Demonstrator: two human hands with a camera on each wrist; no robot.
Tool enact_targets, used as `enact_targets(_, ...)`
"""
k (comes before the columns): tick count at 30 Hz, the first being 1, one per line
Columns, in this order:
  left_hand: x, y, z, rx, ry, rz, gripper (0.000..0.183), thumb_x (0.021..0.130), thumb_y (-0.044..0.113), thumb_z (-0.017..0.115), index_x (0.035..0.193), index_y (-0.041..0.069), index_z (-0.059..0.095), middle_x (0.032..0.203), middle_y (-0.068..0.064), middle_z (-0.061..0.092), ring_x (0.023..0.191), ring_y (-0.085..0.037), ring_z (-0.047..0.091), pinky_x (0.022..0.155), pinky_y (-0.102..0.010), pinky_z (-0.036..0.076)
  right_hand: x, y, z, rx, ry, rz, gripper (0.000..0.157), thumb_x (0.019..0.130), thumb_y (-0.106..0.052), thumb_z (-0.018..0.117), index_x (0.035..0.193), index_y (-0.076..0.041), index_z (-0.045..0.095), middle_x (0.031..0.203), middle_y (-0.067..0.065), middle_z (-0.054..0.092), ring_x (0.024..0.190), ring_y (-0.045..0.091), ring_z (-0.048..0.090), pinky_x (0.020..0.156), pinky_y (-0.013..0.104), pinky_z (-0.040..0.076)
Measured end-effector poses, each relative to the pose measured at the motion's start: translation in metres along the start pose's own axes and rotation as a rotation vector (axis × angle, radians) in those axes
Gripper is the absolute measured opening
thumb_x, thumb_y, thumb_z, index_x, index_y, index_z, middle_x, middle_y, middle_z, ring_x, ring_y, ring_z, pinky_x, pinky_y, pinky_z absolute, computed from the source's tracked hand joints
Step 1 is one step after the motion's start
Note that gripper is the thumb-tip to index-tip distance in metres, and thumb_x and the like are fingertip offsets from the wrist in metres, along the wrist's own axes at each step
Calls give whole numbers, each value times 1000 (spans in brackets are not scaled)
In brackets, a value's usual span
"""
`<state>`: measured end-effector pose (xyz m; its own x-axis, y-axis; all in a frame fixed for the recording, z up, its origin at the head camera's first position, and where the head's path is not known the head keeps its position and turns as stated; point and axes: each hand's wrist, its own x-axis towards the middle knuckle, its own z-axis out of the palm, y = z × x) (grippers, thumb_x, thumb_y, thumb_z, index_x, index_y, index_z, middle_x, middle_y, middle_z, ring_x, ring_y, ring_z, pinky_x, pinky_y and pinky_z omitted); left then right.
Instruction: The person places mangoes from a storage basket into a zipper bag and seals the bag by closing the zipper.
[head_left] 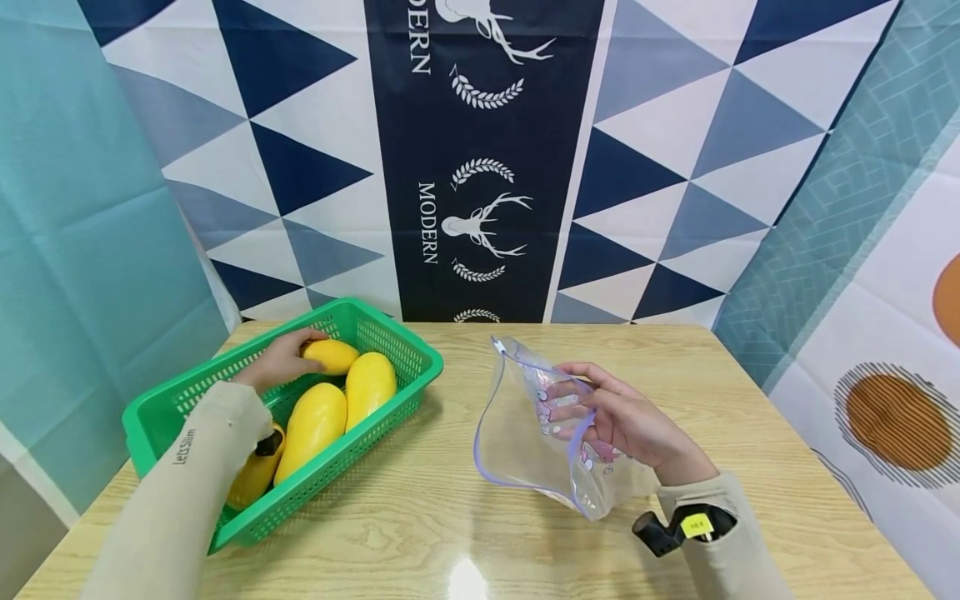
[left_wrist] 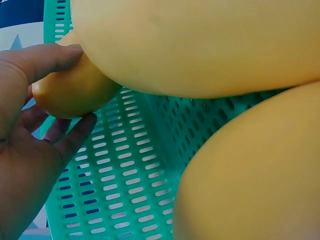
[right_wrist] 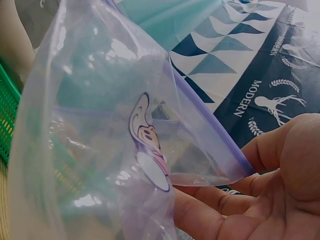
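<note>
Inside the green basket (head_left: 390, 433), my left hand (head_left: 281, 360) grips a yellow mango (head_left: 330, 357) near the far wall. The left wrist view shows the thumb on one side of that mango (left_wrist: 75, 95) and the fingertips on the other. Larger yellow mangoes (head_left: 315, 425) lie beside it. My right hand (head_left: 626, 421) holds a clear zip bag (head_left: 517, 450) by its rim, which has a purple edge and gapes toward the basket. Cartoon prints (right_wrist: 150, 140) show on the bag. No contents are visible in it.
The basket stands at the left of a light wooden table (head_left: 420, 517). Behind the table hangs a patterned cloth (head_left: 480, 167) with triangles and deer heads. Teal cloth (head_left: 75, 208) hangs at the left side. Another mango (head_left: 255, 479) lies partly under my left wrist.
</note>
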<state>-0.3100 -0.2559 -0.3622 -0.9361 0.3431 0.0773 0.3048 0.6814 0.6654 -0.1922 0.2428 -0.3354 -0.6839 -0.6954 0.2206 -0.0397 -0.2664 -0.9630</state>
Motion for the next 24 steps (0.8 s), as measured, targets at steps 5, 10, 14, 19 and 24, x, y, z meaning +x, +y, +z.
enact_targets(5, -1, 0, 0, 19, 3, -19, 55, 94, 3, 63, 140, -17, 39, 131, -35, 48, 113, -45, 54, 92, -53, 50, -1, 0, 1, -7, 17, 7, 42, 106, -1, 27, 139, -18, 47, 131, 7, 54, 112, 20, 65, 93, 39, 53)
enact_targets(10, -3, -2, -2, 11, 14, -30, 58, 94, 5, 64, 141, -16, 38, 133, -35, 47, 112, -44, 54, 91, -53, 50, -1, 0, 1, -11, 18, 4, 42, 106, -1, 27, 139, -18, 47, 131, 8, 54, 112, 20, 65, 94, 40, 52)
enact_targets(14, -7, 0, -6, -1, 13, -36, 60, 95, 6, 63, 143, -16, 35, 138, -36, 41, 115, -46, 51, 93, -54, 48, -1, 0, 1, -5, 7, -1, 43, 106, 0, 26, 139, -18, 47, 131, 7, 54, 112, 20, 65, 93, 39, 52)
enact_targets(19, -10, 3, -8, -33, 20, -24, 61, 96, 5, 61, 145, -16, 31, 140, -36, 41, 117, -46, 51, 95, -53, 48, -1, 0, 1, -7, 13, 0, 43, 106, 0, 26, 139, -18, 47, 131, 7, 55, 112, 19, 65, 93, 39, 53)
enact_targets(24, -11, 8, -9, -64, 35, -23, 61, 98, 9, 61, 147, -12, 31, 139, -33, 43, 116, -42, 52, 92, -50, 50, -1, 0, 1, -10, 17, 2, 43, 106, 0, 26, 138, -18, 47, 130, 7, 55, 112, 19, 65, 93, 39, 53)
